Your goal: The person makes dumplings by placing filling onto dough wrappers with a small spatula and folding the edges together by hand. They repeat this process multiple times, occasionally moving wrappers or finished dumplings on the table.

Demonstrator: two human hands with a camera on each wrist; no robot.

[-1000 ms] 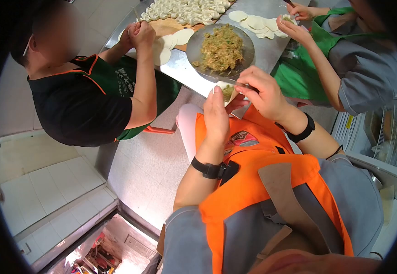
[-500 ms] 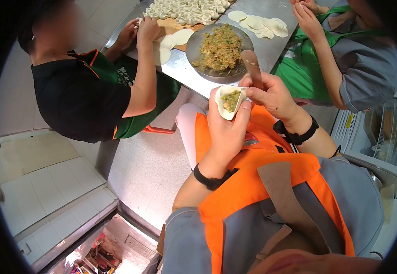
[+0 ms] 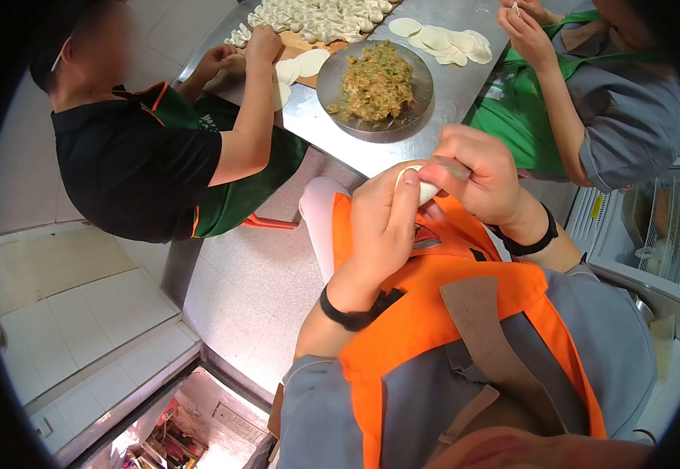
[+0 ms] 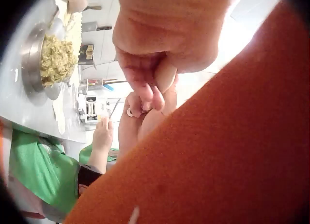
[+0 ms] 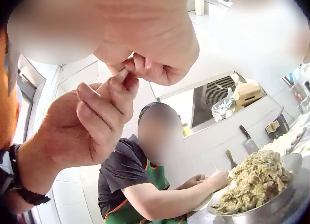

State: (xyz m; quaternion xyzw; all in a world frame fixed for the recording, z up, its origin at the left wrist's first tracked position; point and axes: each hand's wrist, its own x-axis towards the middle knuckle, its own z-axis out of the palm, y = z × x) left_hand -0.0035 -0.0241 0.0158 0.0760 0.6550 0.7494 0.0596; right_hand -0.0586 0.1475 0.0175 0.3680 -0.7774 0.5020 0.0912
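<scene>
Dumpling: the white dough parcel (image 3: 426, 186) sits aloft on the near side of the filling pan (image 3: 423, 109), above my orange apron (image 3: 387, 336); I see no filling showing through.
Left hand: my left hand (image 3: 385, 215) cradles the dumpling, curled round it with the thumb laid along the dough.
Right hand: my right hand (image 3: 480, 173) is bunched, pinching the dumpling's far-right side; I cannot tell whether a tool is tucked inside.
Seam: hidden by fingers; I judge this to be the closing pinch, best worked from one end to the other, firm at the edge.
Belly: I'd keep the left hold soft, since squeezing there could push stuffing into the seam or split the skin.
Wrappers: spare dough rounds (image 3: 441, 42) lie beyond and right of the pan.
Finished rows: shaped dumplings (image 3: 320, 19) crowd the wooden board (image 3: 290, 41), beyond and left of the pan.
</scene>
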